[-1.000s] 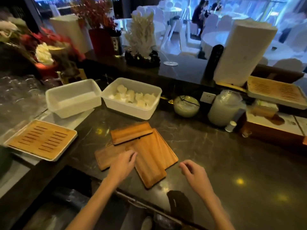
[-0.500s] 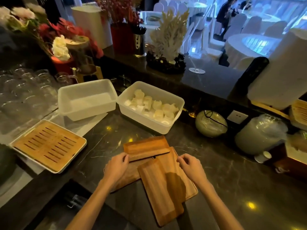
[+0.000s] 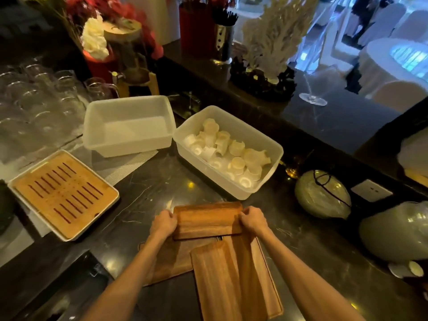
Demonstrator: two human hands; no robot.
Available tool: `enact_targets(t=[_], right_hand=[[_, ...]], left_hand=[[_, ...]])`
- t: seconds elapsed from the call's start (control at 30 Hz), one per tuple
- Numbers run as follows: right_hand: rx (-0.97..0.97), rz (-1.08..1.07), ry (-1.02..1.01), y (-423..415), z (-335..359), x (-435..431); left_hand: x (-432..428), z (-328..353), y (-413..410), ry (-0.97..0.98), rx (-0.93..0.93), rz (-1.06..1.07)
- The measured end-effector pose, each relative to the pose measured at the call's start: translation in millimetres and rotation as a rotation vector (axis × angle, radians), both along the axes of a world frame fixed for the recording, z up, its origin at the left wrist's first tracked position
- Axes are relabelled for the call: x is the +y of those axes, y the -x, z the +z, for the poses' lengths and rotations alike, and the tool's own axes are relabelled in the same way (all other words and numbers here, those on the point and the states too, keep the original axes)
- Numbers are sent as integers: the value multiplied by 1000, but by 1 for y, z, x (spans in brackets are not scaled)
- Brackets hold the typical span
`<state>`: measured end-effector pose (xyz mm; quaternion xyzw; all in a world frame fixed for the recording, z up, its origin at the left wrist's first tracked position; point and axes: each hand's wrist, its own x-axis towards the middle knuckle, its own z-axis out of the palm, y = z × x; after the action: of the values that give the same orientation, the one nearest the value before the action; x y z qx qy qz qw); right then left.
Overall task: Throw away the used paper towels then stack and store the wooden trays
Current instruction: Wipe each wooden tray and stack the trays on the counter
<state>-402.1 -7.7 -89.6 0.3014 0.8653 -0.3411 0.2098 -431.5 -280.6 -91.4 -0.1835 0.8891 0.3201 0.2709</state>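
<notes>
Several brown wooden trays lie overlapped on the dark marble counter in front of me. The small top tray lies crosswise at the far end of the pile. My left hand grips its left end and my right hand grips its right end, fingers curled over the edges. A long narrow tray lies lengthwise nearer me on a wider tray. Another tray sticks out to the left, partly under my left forearm. No paper towels are visible.
A white bin of white cups and a second white bin stand behind the pile. A slatted bamboo tray in a white frame lies left, with glasses beyond. A round green pot and a jar stand right.
Both hands have moved forward from the sides of the pile to the two ends of the small top tray and closed on it. The view has swung left and down.
</notes>
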Motion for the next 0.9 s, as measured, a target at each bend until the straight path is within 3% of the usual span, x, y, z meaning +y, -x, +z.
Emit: enact_targets(t=[0.27, 0.47, 0.7, 0.9], right_hand=[[-41, -202, 123, 5, -18, 5], [44, -219, 227, -1, -7, 4], [178, -291, 516, -79, 29, 26], [382, -411, 675, -177, 41, 42]], left_hand=[[4, -13, 11, -77, -9, 154], [5, 1, 10, -136, -19, 198], [7, 44, -22, -381, -17, 219], [31, 70, -64, -767, -86, 325]])
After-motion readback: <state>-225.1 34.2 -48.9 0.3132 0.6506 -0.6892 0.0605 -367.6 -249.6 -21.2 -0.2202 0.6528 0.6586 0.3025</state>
